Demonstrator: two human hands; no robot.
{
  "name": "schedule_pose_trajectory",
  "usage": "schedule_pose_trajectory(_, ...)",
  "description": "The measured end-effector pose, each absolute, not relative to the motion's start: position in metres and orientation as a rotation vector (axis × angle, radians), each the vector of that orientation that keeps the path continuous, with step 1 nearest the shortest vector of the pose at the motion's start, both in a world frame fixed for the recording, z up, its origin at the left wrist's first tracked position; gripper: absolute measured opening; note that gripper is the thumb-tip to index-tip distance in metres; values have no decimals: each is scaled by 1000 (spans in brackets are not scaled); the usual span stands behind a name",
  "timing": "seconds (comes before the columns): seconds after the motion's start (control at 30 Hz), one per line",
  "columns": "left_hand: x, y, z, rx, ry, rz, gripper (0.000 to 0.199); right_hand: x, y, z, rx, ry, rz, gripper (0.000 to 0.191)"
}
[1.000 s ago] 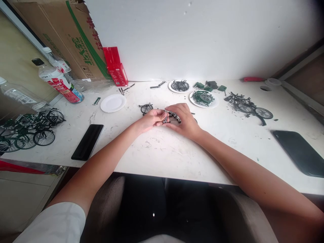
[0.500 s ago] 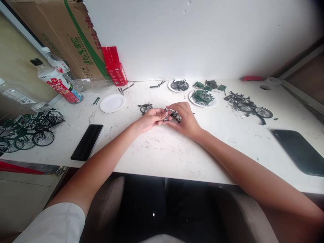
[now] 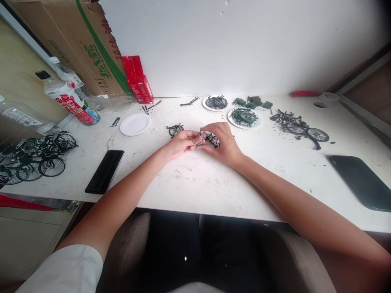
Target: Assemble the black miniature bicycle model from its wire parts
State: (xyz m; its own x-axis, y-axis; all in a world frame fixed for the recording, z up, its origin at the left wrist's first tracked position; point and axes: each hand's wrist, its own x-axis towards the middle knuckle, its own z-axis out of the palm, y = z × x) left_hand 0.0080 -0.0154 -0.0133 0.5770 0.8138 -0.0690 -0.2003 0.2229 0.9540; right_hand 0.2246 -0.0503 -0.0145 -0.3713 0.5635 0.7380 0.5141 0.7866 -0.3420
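Observation:
At the middle of the white table, my left hand point(image 3: 183, 144) pinches a small silvery metal part point(image 3: 201, 137) between thumb and fingers. My right hand point(image 3: 224, 144) curves around the same part from the right, its thumb and fingertips closed on it. Dark small parts point(image 3: 214, 139) show between the two hands, partly hidden by the right fingers. Just behind my left hand lies a dark model bicycle piece with a wheel point(image 3: 175, 130).
Finished-looking model bicycles point(image 3: 51, 166) stand at the left, near a phone point(image 3: 104, 171) and bottles point(image 3: 73, 103). A bare paper plate point(image 3: 135, 124), a plate of green parts point(image 3: 259, 122), a plate of wheels point(image 3: 205, 104), dark frames point(image 3: 295, 126) and a black tablet point(image 3: 360, 181) surround the hands.

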Motion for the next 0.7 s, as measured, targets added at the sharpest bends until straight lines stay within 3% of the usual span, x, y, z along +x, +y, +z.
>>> schedule_pose_trajectory(0.7,7,-14,-15,1158,656,740,41,227,-48,-17,-849,-2048,102,59)
